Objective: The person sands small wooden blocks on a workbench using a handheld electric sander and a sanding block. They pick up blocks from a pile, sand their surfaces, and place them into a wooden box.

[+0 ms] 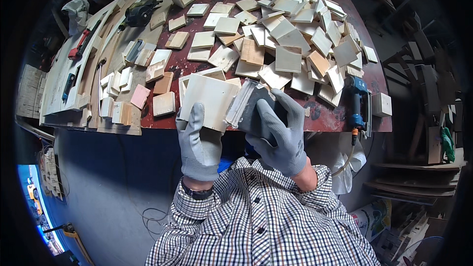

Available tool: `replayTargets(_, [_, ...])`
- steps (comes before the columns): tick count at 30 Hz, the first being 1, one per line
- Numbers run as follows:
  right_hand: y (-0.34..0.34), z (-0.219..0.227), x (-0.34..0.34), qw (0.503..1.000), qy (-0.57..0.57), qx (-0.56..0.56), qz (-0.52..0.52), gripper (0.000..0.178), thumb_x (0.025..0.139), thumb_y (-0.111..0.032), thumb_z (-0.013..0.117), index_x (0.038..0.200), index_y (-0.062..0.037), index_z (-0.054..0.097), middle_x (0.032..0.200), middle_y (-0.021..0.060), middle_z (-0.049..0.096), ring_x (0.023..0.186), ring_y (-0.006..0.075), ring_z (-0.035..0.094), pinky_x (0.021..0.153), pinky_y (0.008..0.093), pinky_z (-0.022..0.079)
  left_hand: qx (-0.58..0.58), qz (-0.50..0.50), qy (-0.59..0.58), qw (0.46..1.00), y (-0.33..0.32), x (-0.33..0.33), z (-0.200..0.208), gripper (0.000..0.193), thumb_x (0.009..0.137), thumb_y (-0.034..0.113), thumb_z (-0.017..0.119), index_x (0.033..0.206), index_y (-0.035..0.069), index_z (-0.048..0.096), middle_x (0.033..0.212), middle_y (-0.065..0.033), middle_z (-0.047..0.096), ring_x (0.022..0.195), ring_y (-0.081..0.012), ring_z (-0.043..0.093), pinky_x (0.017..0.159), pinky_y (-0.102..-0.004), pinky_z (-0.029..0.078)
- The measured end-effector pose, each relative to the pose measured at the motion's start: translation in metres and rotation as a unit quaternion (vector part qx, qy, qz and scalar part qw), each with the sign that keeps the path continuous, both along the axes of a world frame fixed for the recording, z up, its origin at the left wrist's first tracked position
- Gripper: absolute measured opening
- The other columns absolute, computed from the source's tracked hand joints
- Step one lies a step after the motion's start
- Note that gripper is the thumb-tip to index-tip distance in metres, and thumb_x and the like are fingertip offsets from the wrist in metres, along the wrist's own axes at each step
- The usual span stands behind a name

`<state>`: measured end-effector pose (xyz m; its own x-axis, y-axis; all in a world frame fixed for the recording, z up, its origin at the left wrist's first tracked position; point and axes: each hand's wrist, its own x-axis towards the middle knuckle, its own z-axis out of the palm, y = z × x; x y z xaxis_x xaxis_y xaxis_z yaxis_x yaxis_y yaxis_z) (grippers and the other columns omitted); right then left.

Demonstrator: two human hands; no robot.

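Note:
Both hands wear grey work gloves. My left hand (199, 135) grips a pale square wooden piece (211, 98) by its lower left corner, thumb on its face. In my right hand (286, 135) is a dark sanding block (253, 108), the fingers wrapped over its back. The block's pale, ridged edge is beside the wooden piece's right edge; whether they touch I cannot tell. Behind the held piece, other light wooden pieces (214, 73) lie on the dark red table (165, 74), partly hidden.
A heap of square wooden pieces (288, 59) spreads over the table. At the right edge lies a blue air tool (357, 99) with a hose. Boards on the left carry a black power tool (140, 12), a red-handled tool (79, 47) and a hammer (101, 66).

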<state>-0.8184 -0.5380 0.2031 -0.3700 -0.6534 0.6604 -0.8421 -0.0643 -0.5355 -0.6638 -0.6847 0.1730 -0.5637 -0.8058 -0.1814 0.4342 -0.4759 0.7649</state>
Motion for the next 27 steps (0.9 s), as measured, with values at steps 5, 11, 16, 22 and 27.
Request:
replayTargets(5, [-0.007,-0.008,0.008,0.998,0.046,-0.014,0.052,0.076,0.069,-0.029,0.093,0.141,-0.0243,0.068,0.145,0.0210,0.052,0.131,0.0393,0.052,0.110,0.0495,0.043,-0.145,-0.062,-0.088,0.984,0.010,-0.007,0.026,0.049,0.114,0.035,0.048,0.150,0.002,0.044,0.142,-0.0171,0.061,0.131,-0.0295,0.063,0.113,-0.0433,0.053])
replayTargets(11, [0.016,-0.035,-0.018,0.999,-0.014,0.035,-0.029,0.086,0.069,-0.014,0.091,0.148,-0.0072,0.059,0.145,0.0279,0.051,0.128,0.0433,0.054,0.108,0.0504,0.044,0.152,-0.091,0.156,0.972,-0.006,0.007,0.025,0.058,0.109,0.039,0.059,0.155,0.008,0.043,0.148,-0.0217,0.056,0.129,-0.0387,0.062,0.093,-0.0540,0.061])
replayTargets(16, [-0.016,0.025,0.012,0.993,0.108,-0.031,0.046,0.069,0.077,-0.025,0.085,0.143,-0.0258,0.065,0.143,0.0197,0.052,0.130,0.0361,0.053,0.109,0.0496,0.046,-0.306,-0.098,-0.156,0.934,0.007,0.013,0.008,0.054,0.111,0.035,0.053,0.155,0.005,0.042,0.149,-0.0207,0.055,0.132,-0.0358,0.061,0.103,-0.0500,0.058])
replayTargets(22, [-0.016,-0.015,-0.028,0.998,-0.064,0.002,0.000,0.069,0.087,-0.020,0.079,0.152,-0.0123,0.056,0.143,0.0183,0.050,0.131,0.0369,0.052,0.111,0.0479,0.044,0.257,-0.135,0.241,0.926,0.004,0.010,0.028,0.066,0.107,0.050,0.057,0.157,0.009,0.046,0.156,-0.0196,0.053,0.140,-0.0382,0.055,0.115,-0.0627,0.045])
replayTargets(27, [-0.001,-0.011,-0.032,0.846,-0.525,-0.092,0.009,0.062,0.111,-0.035,0.055,0.160,0.0003,0.038,0.136,0.0134,0.057,0.120,0.0181,0.059,0.107,0.0341,0.049,0.310,-0.112,0.321,0.888,0.006,0.017,0.017,0.065,0.106,0.043,0.058,0.158,0.007,0.045,0.160,-0.0211,0.047,0.145,-0.0457,0.048,0.123,-0.0649,0.036])
